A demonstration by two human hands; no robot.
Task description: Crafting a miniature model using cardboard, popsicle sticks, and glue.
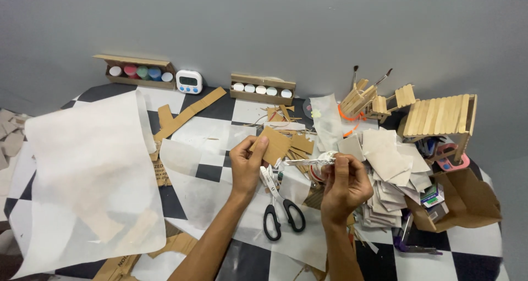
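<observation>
Two bare forearms, two bare hands.
No sleeves, rings, watch or gloves on left hand (pixel 246 165) or right hand (pixel 345 186); nails short, unpainted.

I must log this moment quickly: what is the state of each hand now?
Left hand: closed, holding a piece of brown cardboard.
Right hand: closed, holding a white glue-covered stick by its end.

1. On your black-and-white chequered bench (pixel 212 172) lie black-handled scissors (pixel 279 209).
2. A large translucent white paper sheet (pixel 88 176) covers your left side.
3. At the wall you have a white digital timer (pixel 188 81) and a cardboard tray of coloured paint pots (pixel 137 71).
4. To your right stands a small wooden-stick roof model (pixel 440 116), beside a stack of pale grey cardboard squares (pixel 388 165).
</observation>
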